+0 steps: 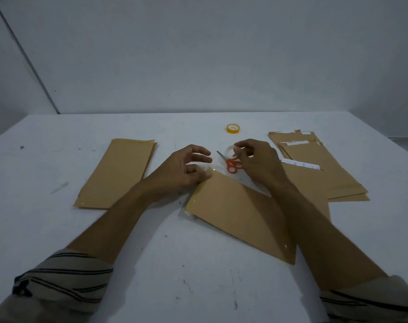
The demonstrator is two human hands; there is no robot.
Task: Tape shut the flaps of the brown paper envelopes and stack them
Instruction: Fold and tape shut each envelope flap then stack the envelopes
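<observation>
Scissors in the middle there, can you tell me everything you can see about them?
The scissors have two orange loop handles, plastic by the look, and grey blades that look closed. They lie flat on the white table, blades pointing away and leftward, between the left hand and the right hand, which hides part of one handle; whether it touches them is unclear.
</observation>
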